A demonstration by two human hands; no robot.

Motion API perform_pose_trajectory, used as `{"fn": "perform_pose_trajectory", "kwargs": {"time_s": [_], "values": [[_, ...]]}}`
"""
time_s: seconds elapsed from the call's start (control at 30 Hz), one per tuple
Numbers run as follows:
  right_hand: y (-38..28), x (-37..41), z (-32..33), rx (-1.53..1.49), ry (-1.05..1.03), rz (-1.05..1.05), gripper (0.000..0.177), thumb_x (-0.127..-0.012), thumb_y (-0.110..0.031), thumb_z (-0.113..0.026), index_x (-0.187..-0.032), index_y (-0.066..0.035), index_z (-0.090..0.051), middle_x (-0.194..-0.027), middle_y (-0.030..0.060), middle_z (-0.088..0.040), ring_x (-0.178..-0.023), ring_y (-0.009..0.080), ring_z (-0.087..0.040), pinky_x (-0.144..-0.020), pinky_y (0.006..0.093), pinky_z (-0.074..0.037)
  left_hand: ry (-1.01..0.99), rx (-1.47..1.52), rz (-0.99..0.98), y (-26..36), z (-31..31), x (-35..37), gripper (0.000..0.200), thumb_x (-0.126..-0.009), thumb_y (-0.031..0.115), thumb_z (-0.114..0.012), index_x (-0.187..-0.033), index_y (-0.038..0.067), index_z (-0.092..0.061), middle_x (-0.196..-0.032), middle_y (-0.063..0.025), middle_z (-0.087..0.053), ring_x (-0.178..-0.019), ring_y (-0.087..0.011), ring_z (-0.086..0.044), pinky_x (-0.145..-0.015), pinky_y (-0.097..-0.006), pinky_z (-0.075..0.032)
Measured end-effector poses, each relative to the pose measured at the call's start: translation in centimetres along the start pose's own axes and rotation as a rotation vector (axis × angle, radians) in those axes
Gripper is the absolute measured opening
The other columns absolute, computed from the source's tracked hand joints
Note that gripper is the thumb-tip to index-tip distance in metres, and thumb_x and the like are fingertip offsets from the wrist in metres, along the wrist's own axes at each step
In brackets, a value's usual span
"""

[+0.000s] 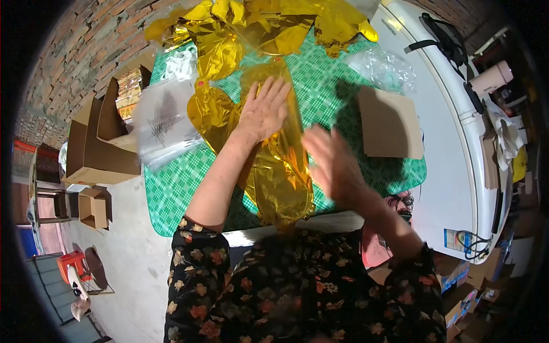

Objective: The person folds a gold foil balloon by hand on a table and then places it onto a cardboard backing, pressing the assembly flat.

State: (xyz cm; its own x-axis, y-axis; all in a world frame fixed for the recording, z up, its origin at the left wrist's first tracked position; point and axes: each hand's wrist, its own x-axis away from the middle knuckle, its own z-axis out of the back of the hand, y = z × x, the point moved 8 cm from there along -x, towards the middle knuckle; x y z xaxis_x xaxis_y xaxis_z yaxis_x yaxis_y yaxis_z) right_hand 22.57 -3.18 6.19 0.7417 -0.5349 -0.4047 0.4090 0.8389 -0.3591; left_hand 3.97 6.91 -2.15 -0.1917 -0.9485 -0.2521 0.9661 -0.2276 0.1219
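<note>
My left hand (264, 110) lies flat, fingers spread, pressing on a long gold foil balloon (281, 174) that stretches from the table's near edge toward the middle. My right hand (333, 161) is blurred, open, hovering just right of the same foil piece, holding nothing. More crumpled gold foil balloons (251, 26) are heaped at the far end of the green checked tablecloth (171, 188).
A brown cardboard sheet (390, 123) lies on the right of the cloth. Clear plastic bags (163, 117) sit on the left, and another (384, 67) at the far right. Open cardboard boxes (97, 146) stand left of the table. A white appliance (457, 148) is to the right.
</note>
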Motion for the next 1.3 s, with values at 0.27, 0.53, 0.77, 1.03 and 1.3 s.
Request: {"fn": "perform_pose_trajectory", "kwargs": {"time_s": [0.27,0.53,0.77,1.03,1.3], "values": [[7.6,-4.9,-6.0,0.327,0.102,0.074,0.057,-0.096,-0.026,-0.076,-0.144,0.001,-0.063,-0.159,0.0149,-0.055,-0.151,0.0374,-0.045,-0.123,0.0671,-0.026,0.001,-0.032,-0.003,0.1,0.3,0.0,0.063,-0.113,0.034,-0.036,-0.171,0.011,-0.031,-0.177,-0.0111,-0.032,-0.165,-0.0317,-0.024,-0.135,-0.0532,-0.014],[7.5,-4.9,-5.9,0.307,0.098,0.079,0.056,-0.099,-0.027,-0.072,-0.145,0.002,-0.063,-0.159,0.0162,-0.056,-0.15,0.0422,-0.045,-0.121,0.0715,-0.026,0.244,0.228,-0.017,-0.2,2.1,0.5,0.063,-0.111,0.03,-0.049,-0.168,0.007,-0.035,-0.174,-0.0166,-0.036,-0.163,-0.0374,-0.028,-0.133,-0.0511,-0.023],[7.4,-4.8,-5.9,0.32,0.1,0.097,0.053,-0.098,-0.025,-0.071,-0.144,0.001,-0.064,-0.159,0.0157,-0.056,-0.15,0.0426,-0.045,-0.121,0.071,-0.025,0.325,0.237,-0.107,0.9,5.5,1.6,0.055,-0.107,0.025,-0.059,-0.157,0.002,-0.051,-0.161,-0.0223,-0.051,-0.155,-0.0415,-0.04,-0.13,-0.0523,-0.031],[7.6,-4.7,-6.3,0.365,0.091,0.09,0.054,-0.098,-0.025,-0.069,-0.149,-0.007,-0.063,-0.159,0.0139,-0.057,-0.15,0.0432,-0.046,-0.123,0.0668,-0.024,0.147,0.055,-0.052,3.0,2.7,5.0,0.069,-0.111,0.049,-0.051,-0.161,0.001,-0.046,-0.168,-0.0235,-0.042,-0.159,-0.0402,-0.035,-0.133,-0.0543,-0.023],[7.8,-4.7,-6.2,0.351,0.101,0.103,0.055,-0.1,-0.025,-0.069,-0.152,-0.01,-0.063,-0.157,0.0129,-0.06,-0.148,0.042,-0.048,-0.122,0.0649,-0.025,0.108,-0.089,0.041,2.6,1.6,5.3,0.071,-0.112,0.056,-0.042,-0.165,0.009,-0.043,-0.172,-0.0213,-0.036,-0.161,-0.0478,-0.026,-0.132,-0.0612,-0.018]]}}
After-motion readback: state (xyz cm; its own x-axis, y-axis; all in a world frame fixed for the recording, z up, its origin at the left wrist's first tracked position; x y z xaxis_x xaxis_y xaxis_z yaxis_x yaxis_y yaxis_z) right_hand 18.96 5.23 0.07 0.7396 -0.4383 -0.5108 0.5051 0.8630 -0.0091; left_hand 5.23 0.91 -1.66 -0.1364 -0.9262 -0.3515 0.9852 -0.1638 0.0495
